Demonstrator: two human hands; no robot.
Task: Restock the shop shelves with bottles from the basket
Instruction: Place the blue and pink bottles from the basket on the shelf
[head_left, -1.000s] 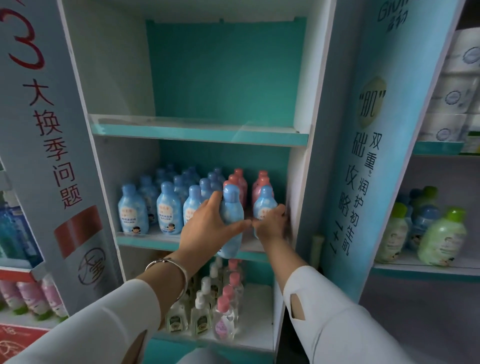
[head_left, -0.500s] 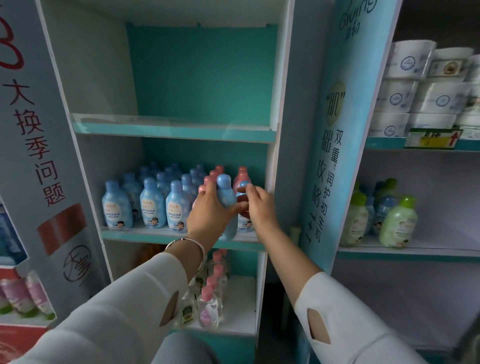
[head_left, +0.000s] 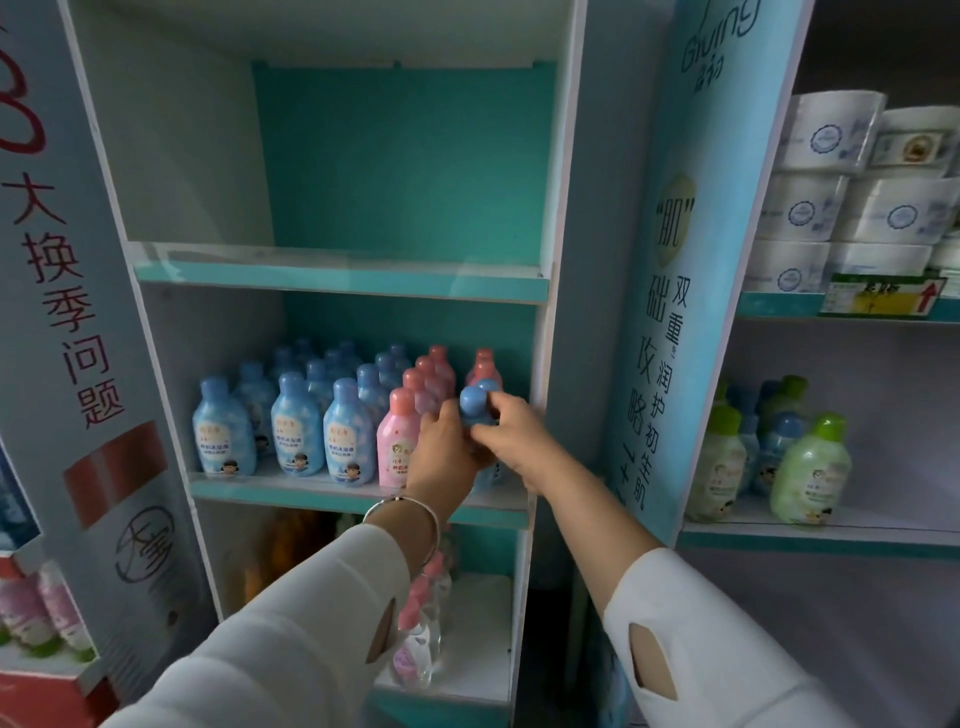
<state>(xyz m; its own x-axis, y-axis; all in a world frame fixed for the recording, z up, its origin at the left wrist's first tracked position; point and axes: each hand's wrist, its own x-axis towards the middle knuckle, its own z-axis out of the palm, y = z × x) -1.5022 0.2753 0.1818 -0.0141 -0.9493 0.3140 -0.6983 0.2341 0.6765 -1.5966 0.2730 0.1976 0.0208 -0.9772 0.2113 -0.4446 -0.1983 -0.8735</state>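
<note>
I judge placing underway: left hand and right hand both clasp the blue-capped pale-blue plastic bottle, centre frame, probably resting on the teal-edged middle shelf. Next: release it upright.

A tall white laminate shelving unit fills the middle of the view, its back lined with a flat teal panel. Its upper shelf has a teal front edge and a clear plastic lip. On the left, a pale blue side board with red Chinese characters stands against the unit. On the right is a curved light-blue advertising pillar with dark lettering. Beyond the pillar is a second shelf bay with a pale lilac back wall and teal-edged boards. A yellow-green shelf tag with a red arrow sits on its upper edge. The light is dim and soft, and the top right corner lies in shadow.
</note>
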